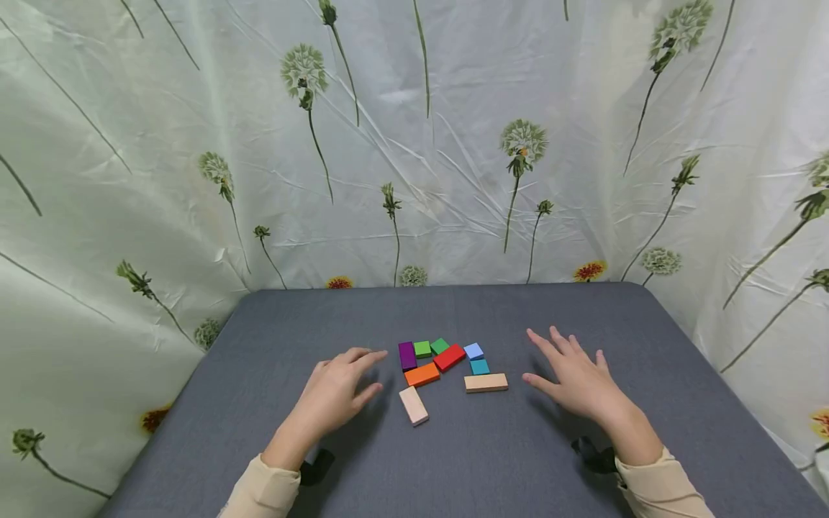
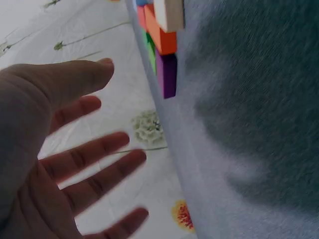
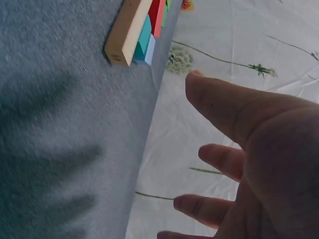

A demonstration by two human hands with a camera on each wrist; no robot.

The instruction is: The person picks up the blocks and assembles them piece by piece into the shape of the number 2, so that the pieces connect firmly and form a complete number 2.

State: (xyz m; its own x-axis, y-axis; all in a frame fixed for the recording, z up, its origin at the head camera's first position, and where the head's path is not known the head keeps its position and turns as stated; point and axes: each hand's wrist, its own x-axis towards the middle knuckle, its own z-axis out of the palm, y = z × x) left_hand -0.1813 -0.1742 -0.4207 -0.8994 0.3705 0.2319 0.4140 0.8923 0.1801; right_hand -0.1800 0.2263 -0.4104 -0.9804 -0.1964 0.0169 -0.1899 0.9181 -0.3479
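My left hand [image 1: 334, 391] hovers left of a group of wooden blocks, fingers spread and holding nothing. Nearest to it are a purple block [image 1: 407, 356], an orange block [image 1: 422, 374] and a pale wooden block [image 1: 414, 406]. On the group's other side my right hand [image 1: 576, 380] is held over the table with fingers apart, touching nothing. Close to it lie a natural wood block [image 1: 486, 383], a teal block [image 1: 480, 367] and a light blue block [image 1: 474, 351]. In the middle are a red block [image 1: 450, 357], a light green block [image 1: 422, 349] and a darker green block [image 1: 440, 347].
The blocks lie on a table covered in grey cloth [image 1: 453, 467]. Behind its far edge hangs a white curtain [image 1: 453, 165] printed with dandelions and flowers. A dark strap [image 1: 317, 467] is at the left wrist, and another strap [image 1: 592, 455] at the right.
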